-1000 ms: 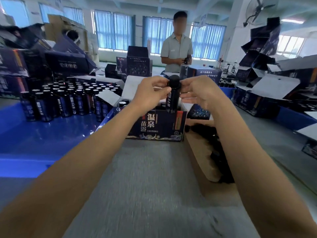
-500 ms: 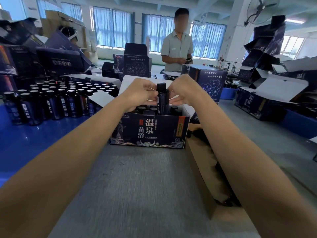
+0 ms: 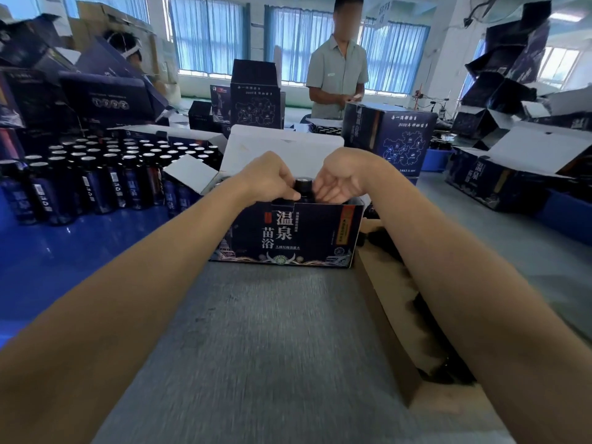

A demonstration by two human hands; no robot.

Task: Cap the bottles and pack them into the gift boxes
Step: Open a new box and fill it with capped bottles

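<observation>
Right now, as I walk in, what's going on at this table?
A person is filling an open gift box. The left hand and right hand both grip a capped bottle near its top. It stands inside the box, with only its cap showing above the front wall. Many more bottles wait in rows on the blue surface to the left. Another person stands behind the table.

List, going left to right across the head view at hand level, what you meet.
First rows of bottles → left hand → black-capped bottle → right hand → map-printed box → open box with white flap.
</observation>
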